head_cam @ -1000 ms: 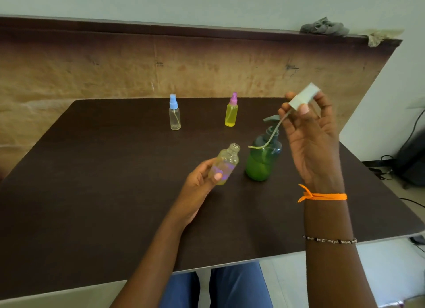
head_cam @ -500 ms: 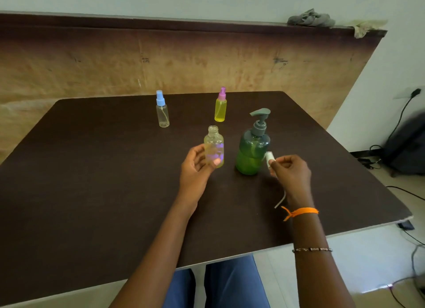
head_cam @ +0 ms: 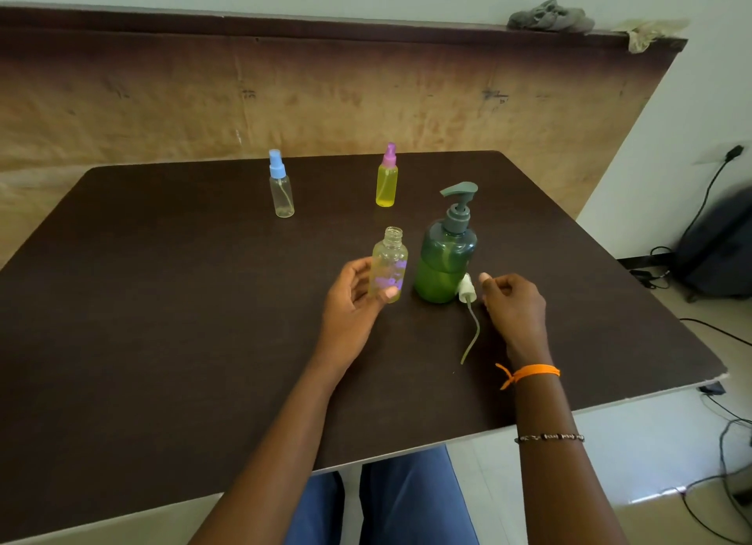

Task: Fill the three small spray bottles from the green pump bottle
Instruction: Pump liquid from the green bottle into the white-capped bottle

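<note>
My left hand point(head_cam: 354, 296) grips an uncapped small bottle point(head_cam: 388, 264) with purple marks, upright just above the table. The green pump bottle point(head_cam: 445, 259) stands right beside it, grey pump on. That small bottle's white spray cap point(head_cam: 466, 288) lies on the table against the green bottle's base, its dip tube point(head_cam: 472, 333) trailing toward me. My right hand point(head_cam: 514, 304) rests just right of the cap with loosely curled fingers, holding nothing. A blue-capped clear spray bottle point(head_cam: 280, 190) and a pink-capped yellow spray bottle point(head_cam: 387, 180) stand farther back.
The dark brown table point(head_cam: 162, 321) ends close on the right and near sides. A brown board leans against the wall behind it. A dark bag point(head_cam: 720, 251) and cables lie on the floor to the right.
My right hand came down from the air with the white spray cap, set it beside the green bottle and let go. The left hand brought the open bottle upright.
</note>
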Motion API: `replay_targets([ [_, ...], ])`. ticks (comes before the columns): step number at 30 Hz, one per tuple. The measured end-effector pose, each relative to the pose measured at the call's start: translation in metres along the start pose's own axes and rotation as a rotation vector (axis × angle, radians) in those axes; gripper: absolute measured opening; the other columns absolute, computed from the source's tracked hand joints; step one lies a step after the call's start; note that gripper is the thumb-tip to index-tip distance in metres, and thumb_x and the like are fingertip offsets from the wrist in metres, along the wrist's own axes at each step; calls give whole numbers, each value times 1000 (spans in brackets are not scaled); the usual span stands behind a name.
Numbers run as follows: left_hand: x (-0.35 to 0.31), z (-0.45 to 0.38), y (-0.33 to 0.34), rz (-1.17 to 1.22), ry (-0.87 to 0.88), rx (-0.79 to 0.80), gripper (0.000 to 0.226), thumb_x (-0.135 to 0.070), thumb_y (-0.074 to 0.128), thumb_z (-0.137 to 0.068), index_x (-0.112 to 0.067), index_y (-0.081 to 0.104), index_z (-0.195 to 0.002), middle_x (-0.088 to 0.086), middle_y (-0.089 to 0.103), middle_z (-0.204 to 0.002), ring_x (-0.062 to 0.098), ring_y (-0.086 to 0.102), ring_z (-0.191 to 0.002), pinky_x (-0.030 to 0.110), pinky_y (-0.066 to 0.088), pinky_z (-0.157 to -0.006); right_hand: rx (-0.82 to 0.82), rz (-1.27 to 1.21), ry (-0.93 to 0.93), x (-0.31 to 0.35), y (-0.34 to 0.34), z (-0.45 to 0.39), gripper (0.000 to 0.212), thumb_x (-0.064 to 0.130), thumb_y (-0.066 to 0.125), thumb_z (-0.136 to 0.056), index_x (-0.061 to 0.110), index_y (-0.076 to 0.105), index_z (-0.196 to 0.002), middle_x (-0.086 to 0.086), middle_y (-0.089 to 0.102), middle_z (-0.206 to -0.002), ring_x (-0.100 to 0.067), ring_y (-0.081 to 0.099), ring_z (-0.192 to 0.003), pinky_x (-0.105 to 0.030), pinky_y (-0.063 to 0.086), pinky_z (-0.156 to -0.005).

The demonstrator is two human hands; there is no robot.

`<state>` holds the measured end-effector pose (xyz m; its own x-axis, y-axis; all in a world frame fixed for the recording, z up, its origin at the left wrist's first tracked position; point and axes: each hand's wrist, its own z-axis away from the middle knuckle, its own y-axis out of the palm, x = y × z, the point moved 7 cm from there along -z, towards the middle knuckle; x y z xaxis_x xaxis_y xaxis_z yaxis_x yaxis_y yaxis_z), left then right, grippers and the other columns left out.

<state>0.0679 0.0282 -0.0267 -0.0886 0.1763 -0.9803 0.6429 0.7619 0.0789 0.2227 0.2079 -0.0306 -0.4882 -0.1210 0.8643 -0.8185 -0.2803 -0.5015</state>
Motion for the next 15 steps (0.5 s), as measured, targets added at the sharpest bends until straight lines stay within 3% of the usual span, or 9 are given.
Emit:
replay_targets([
  [9, -3, 2, 2, -24, 17, 8, 37, -5, 68, -82, -28, 55, -107, -11, 64, -108, -3, 61, -98, 20, 49, -89, 20, -25, -27, 2, -8, -5, 29, 37, 53, -92, 10, 63, -90, -9, 66, -89, -24, 61, -88, -31, 45, -73],
  [15, -8, 2, 0, 20, 14, -53, 37, -3, 70, -80, -27, 57, -104, -10, 67, -106, -2, 63, -96, 20, 51, -87, -91, 4, -276, 68, -21, -8, 33, 36, 47, -95, 10, 66, -89, 2, 65, -82, -14, 56, -80, -26, 39, -71],
])
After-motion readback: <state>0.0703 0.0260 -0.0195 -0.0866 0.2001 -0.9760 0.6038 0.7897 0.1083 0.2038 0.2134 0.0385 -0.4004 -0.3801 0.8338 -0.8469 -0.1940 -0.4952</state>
